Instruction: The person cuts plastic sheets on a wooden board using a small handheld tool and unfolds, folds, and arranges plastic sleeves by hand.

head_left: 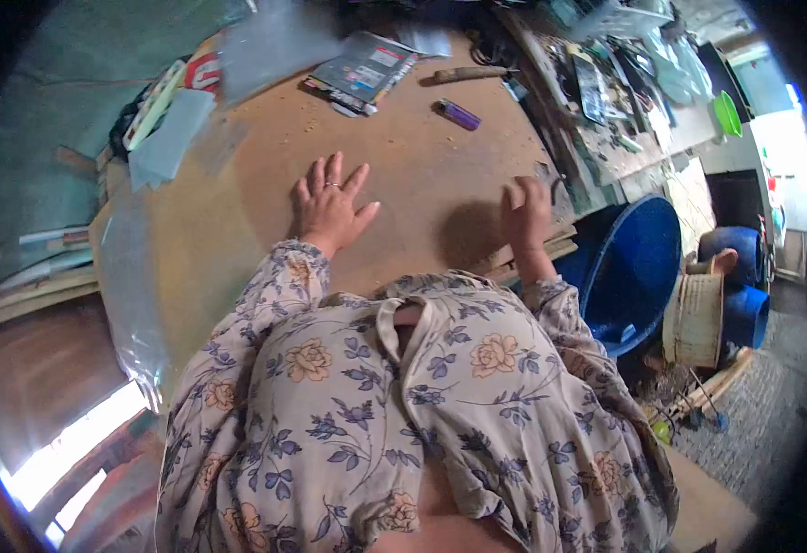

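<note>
resting with its fingers spread, the left hand (328, 207) presses on the brown tabletop (394, 212), nearer the body than the purple lighter (459, 114) and to its left; nothing shows in its grasp. the right hand (526, 217) is blurred, fingers partly curled, nearer the body than the lighter and to its right; whether it pinches anything, i cannot tell.

the lighter lies loose on the tabletop, so a careless sweep of either hand could knock it away. just beyond the lighter is a wooden-handled tool (471, 74) with a thin, dark end; reaching blindly over the lighter could jab a finger if that end is sharp. the flat packet (362, 72), left of the lighter, could slide if bumped, as it seems unsecured.

right of the lighter and closer to the body, wood strips (560, 244) could snag the right sleeve (551, 295), and small things pushed past them could drop towards the blue tub (638, 267).
</note>
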Available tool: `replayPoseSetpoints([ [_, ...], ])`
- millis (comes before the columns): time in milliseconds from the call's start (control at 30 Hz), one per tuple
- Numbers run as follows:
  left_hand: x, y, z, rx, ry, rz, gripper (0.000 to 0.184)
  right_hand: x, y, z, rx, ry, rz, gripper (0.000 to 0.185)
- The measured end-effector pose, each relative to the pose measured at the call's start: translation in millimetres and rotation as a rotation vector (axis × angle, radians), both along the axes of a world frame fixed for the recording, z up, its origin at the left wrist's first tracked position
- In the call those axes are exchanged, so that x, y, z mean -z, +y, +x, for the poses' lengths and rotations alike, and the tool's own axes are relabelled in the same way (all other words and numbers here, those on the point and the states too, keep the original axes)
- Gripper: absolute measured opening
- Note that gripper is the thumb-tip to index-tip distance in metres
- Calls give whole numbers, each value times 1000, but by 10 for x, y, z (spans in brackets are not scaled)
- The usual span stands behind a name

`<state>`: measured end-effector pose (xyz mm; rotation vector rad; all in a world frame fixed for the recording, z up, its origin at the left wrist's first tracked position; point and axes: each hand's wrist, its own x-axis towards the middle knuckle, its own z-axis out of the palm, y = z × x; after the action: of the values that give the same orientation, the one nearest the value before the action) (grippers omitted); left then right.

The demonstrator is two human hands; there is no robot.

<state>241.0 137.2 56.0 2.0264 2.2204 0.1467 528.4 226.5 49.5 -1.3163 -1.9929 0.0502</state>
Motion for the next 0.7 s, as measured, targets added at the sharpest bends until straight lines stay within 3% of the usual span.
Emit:
replayPoseSetpoints([
  [67, 17, -6, 22, 4, -8, 13, 59, -3, 132, 435, 276, -23, -139, 24],
  [167, 41, -2, 12, -11, -4, 6, 59, 195, 232, 897, 401, -155, -93, 32],
  [267, 34, -15, 4, -20, 19, 8, 59, 93, 195, 830, 413, -169, -216, 34],
  [533, 18, -33, -5, -20, -10, 36, 59, 157, 312, 787, 419, -104, -249, 21],
  [700, 48, -33, -18, -34, -35, 60, 58, 71, 369, 619, 279, -28, -83, 16],
])
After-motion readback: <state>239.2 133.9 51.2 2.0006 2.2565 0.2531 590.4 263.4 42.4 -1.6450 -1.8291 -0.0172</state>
